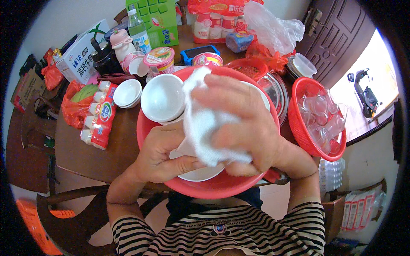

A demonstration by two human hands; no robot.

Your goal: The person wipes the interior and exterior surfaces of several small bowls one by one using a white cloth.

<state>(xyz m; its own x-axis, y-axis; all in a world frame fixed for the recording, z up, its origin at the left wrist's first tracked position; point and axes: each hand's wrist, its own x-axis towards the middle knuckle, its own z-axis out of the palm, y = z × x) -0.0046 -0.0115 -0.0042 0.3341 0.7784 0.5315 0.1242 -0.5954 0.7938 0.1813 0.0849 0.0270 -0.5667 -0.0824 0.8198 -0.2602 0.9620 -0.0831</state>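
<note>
My left hand [164,155] grips the rim of a white plate [200,174] held over a large red basin [213,187]. My right hand [243,123] presses a white cloth [200,123] onto that plate, and the cloth hides most of it. A stack of white bowls [163,98] rests inside the basin just behind my left hand.
The brown table holds small white bowls [127,93], a pack of small drink bottles [100,117], a red basket of clear glasses [318,119], a glass bowl [275,91], a water bottle [139,32], a green box [159,19] and plastic bags. A wooden chair [36,123] stands at left.
</note>
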